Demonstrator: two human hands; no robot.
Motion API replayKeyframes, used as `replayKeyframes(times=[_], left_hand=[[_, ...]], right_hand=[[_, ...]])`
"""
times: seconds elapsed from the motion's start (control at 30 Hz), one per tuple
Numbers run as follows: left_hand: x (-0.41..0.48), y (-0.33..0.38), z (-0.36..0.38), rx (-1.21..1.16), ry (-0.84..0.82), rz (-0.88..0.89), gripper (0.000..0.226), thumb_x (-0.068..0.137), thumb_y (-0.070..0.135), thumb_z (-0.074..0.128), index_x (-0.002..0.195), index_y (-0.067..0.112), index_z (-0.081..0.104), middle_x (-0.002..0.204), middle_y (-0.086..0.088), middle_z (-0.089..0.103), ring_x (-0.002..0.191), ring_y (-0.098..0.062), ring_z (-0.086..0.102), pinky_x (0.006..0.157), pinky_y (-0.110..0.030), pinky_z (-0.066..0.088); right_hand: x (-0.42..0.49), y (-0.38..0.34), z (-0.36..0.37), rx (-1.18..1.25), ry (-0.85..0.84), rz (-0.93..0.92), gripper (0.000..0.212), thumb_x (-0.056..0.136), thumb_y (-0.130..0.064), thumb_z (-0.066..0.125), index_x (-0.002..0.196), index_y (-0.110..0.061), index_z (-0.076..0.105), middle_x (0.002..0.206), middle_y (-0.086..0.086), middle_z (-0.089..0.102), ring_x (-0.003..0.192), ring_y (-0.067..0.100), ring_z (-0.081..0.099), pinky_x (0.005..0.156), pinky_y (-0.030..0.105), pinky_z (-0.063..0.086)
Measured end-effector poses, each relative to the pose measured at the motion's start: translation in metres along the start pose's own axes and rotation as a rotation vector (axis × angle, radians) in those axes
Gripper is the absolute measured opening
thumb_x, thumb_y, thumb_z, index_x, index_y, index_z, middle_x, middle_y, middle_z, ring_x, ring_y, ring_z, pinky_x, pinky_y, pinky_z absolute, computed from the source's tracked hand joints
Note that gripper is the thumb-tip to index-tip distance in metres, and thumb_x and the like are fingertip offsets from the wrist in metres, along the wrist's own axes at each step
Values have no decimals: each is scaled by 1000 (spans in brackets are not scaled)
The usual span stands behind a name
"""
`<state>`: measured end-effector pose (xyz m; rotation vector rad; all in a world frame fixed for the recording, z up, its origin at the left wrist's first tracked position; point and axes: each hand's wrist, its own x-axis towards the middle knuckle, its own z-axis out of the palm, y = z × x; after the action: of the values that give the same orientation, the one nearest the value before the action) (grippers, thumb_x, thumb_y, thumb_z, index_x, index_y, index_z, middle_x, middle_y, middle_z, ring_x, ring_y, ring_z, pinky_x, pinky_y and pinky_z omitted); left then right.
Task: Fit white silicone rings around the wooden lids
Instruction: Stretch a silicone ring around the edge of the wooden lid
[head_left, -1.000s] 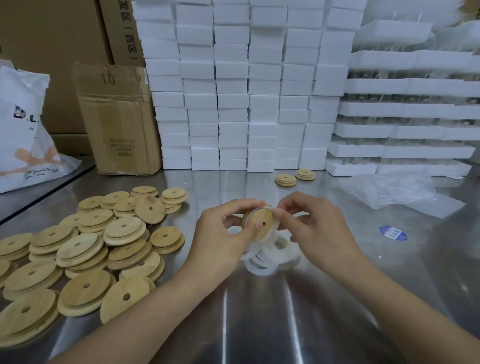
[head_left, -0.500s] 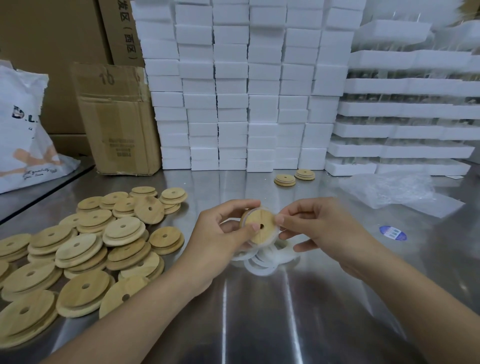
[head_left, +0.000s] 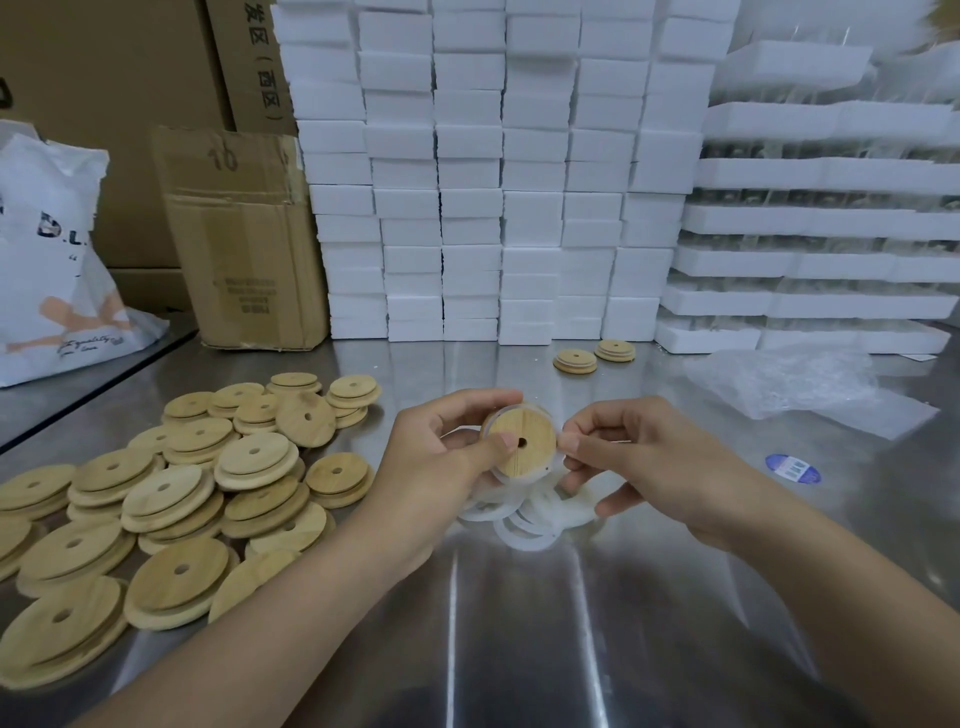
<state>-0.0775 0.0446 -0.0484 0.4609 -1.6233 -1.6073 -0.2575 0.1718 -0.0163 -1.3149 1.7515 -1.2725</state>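
Foam blocks (head_left: 493, 182) stacked behind; cardboard box (head_left: 244, 244) left; blue sticker (head_left: 793, 467) on steel table (head_left: 519, 623).

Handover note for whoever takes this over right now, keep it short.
Left hand grips a lid, thumb on its face.
Right hand pinches the ring at the lid's right edge.
Loose rings lie on the table under the hands; bare lids are piled to the left.
Done: ring is around this lid, full seating unclear.
Left: the pile. Two lids at the back: cannot tell if ringed.
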Motion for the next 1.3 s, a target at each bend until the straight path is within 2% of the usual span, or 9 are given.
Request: replayKeyframes(times=[0.17, 0.33, 0.43, 0.57, 0.83, 0.97, 1.13, 1.3], left_hand=[[-1, 1, 4, -24, 7, -13, 35, 96, -4, 73, 107, 27, 84, 107, -4, 82, 95, -18, 80, 73, -29, 64], [-1, 0, 1, -69, 26, -33, 35, 96, -4, 73, 107, 27, 83, 106, 2, 78, 96, -18, 80, 73, -34, 66], [-1, -1, -2, -48, 31, -24, 36, 96, -3, 73, 108, 30, 83, 108, 1, 77, 96, -16, 80, 74, -34, 66], [-1, -3, -4, -43, 40, -17, 36, 96, -2, 73, 109, 30, 83, 110, 1, 78, 99, -16, 79, 77, -37, 66], [4, 2, -3, -139, 76, -44, 37, 97, -4, 71, 110, 28, 84, 114, -3, 81, 102, -26, 81, 78, -41, 67], [2, 1, -3, -151, 82, -56, 35, 97, -3, 71, 110, 27, 84, 115, -5, 79, 101, -28, 81, 77, -39, 67], [3, 1, -6, -204, 100, -61, 31, 97, 1, 72, 115, 25, 81, 117, -12, 78, 107, -33, 79, 84, -45, 67], [4, -3, -8, -248, 62, -104, 37, 96, 1, 74, 128, 19, 74, 120, -15, 78, 106, -35, 79, 85, -39, 66]], right_hand=[[-2, -2, -6, -14, -70, -18, 20, 98, -34, 73, 92, -15, 77, 86, 9, 75, 86, 17, 77, 62, 31, 61], [-2, -2, 2, 18, 34, -44, 17, 91, -32, 80, 86, -16, 79, 86, 11, 76, 78, 18, 77, 54, 27, 58], [-1, 2, 15, 40, 67, -33, 17, 90, -29, 82, 84, -14, 79, 85, 14, 75, 72, 17, 76, 52, 32, 59], [-2, 4, 21, 23, 66, -35, 18, 96, -29, 76, 86, -13, 77, 85, 9, 74, 71, 14, 75, 54, 36, 59], [-3, -2, 14, 21, 34, -53, 15, 97, -23, 73, 90, -10, 76, 89, 14, 74, 71, 16, 71, 51, 29, 54], [-4, -2, 15, 45, 40, -81, 15, 96, -26, 75, 84, -16, 78, 85, 7, 75, 68, 15, 70, 51, 25, 52], [-2, 0, 18, 64, 102, -90, 11, 93, -26, 79, 85, -19, 80, 88, 9, 77, 66, 16, 70, 48, 24, 51], [-3, 1, 27, 65, 141, -73, 13, 89, -27, 83, 89, -14, 79, 89, 14, 75, 63, 15, 70, 47, 24, 50]])
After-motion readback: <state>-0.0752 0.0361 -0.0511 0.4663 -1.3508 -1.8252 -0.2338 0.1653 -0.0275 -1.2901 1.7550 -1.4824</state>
